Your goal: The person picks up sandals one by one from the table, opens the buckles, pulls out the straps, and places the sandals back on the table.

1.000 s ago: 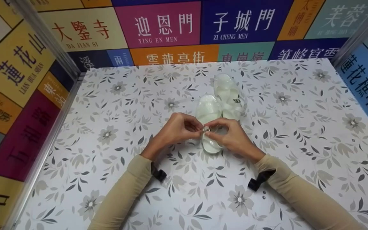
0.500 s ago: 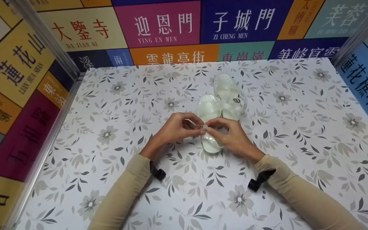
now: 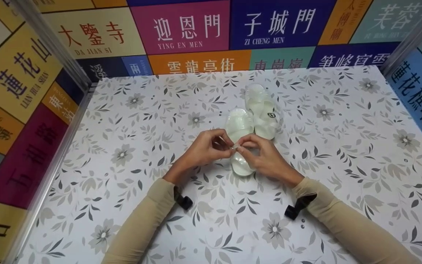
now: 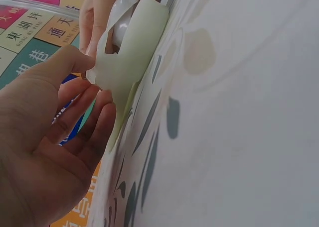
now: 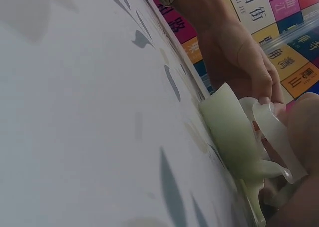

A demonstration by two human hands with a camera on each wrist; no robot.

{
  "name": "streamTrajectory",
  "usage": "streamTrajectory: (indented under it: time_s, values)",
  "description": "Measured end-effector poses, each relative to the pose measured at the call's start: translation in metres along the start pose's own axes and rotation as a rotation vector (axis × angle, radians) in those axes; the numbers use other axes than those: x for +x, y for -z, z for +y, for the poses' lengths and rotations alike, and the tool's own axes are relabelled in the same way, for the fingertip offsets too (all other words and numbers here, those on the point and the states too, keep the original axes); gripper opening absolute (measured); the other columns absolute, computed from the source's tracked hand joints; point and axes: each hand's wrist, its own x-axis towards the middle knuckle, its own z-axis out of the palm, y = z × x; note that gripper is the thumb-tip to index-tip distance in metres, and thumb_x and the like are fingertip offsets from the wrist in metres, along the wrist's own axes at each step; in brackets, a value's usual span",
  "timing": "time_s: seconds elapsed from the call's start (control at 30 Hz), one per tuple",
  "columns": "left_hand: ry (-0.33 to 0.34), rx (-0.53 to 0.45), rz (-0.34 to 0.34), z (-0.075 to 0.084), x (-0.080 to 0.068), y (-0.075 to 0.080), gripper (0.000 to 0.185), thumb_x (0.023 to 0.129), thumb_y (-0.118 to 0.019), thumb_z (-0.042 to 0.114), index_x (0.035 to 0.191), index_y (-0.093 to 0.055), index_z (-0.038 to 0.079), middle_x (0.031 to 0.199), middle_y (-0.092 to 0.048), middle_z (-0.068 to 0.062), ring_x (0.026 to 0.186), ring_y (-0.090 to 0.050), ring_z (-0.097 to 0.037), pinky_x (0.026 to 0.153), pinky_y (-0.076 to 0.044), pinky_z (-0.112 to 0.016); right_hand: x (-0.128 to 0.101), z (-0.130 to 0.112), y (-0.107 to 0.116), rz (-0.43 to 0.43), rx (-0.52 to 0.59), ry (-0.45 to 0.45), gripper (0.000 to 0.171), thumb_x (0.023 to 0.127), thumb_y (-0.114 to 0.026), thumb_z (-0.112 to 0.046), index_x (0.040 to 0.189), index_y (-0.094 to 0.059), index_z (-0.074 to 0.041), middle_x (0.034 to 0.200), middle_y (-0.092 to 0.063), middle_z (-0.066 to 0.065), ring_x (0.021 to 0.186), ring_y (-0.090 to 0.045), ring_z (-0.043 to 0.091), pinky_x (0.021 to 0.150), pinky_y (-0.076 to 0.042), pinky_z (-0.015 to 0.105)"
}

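Two translucent white jelly sandals lie on the floral table. The near sandal (image 3: 239,126) points away from me, its heel under my hands; the far sandal (image 3: 262,110) lies just beyond and to its right. My left hand (image 3: 211,148) pinches the near sandal's ankle strap (image 4: 107,67) at the buckle. My right hand (image 3: 256,152) pinches the same strap (image 5: 276,132) from the other side, fingertips meeting the left's over the sandal's heel (image 5: 229,122).
The table (image 3: 123,205) has a grey floral cover and is walled by colourful panels with Chinese signs (image 3: 192,29). Metal corner posts (image 3: 50,40) stand at the back left and right. Beige sleeves with black wrist straps (image 3: 182,200) cover both forearms.
Both hands have shifted slightly up, away from me, along the sandal while still pinching the strap. The sandals have stayed in place.
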Motion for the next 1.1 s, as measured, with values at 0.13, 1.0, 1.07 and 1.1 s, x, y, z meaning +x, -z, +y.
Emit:
streamTrajectory:
  time_s: [0.13, 1.0, 1.07, 1.1]
  values:
    - [0.007, 0.003, 0.004, -0.0005, 0.0006, -0.0009, 0.013, 0.090, -0.084, 0.007, 0.098, -0.073, 0.005, 0.101, -0.078, -0.008, 0.090, -0.076, -0.015, 0.083, -0.067, -0.033, -0.0009, -0.0002, 0.0021, -0.010, 0.006, -0.019, 0.020, 0.107, -0.070, -0.022, 0.123, -0.067, -0.012, 0.113, -0.083, -0.002, 0.121, -0.075, 0.016, 0.116, -0.050, 0.034]
    - [0.071, -0.091, -0.019, -0.0033, -0.0003, -0.0004, 0.014, 0.093, -0.084, 0.010, 0.103, -0.076, 0.005, 0.098, -0.078, -0.008, 0.086, -0.074, -0.014, 0.076, -0.062, -0.025, -0.0013, 0.0003, 0.0005, -0.023, 0.084, -0.020, 0.023, 0.111, -0.063, -0.016, 0.128, -0.057, -0.002, 0.122, -0.080, 0.012, 0.127, -0.073, 0.025, 0.108, -0.057, 0.024]
    - [0.070, -0.097, -0.023, -0.0040, -0.0002, -0.0002, 0.014, 0.093, -0.084, 0.010, 0.104, -0.076, 0.004, 0.101, -0.078, -0.009, 0.088, -0.074, -0.015, 0.078, -0.063, -0.027, -0.0011, 0.0005, 0.0006, -0.027, 0.095, -0.021, 0.024, 0.110, -0.064, -0.017, 0.128, -0.058, -0.002, 0.120, -0.080, 0.012, 0.125, -0.074, 0.024, 0.108, -0.057, 0.025]
    - [0.072, -0.103, -0.027, -0.0042, -0.0002, -0.0001, 0.015, 0.093, -0.084, 0.009, 0.105, -0.076, 0.004, 0.102, -0.078, -0.009, 0.089, -0.075, -0.016, 0.079, -0.063, -0.027, -0.0008, 0.0008, 0.0008, -0.030, 0.101, -0.023, 0.024, 0.110, -0.065, -0.017, 0.128, -0.058, -0.002, 0.120, -0.080, 0.012, 0.125, -0.074, 0.024, 0.108, -0.057, 0.026]
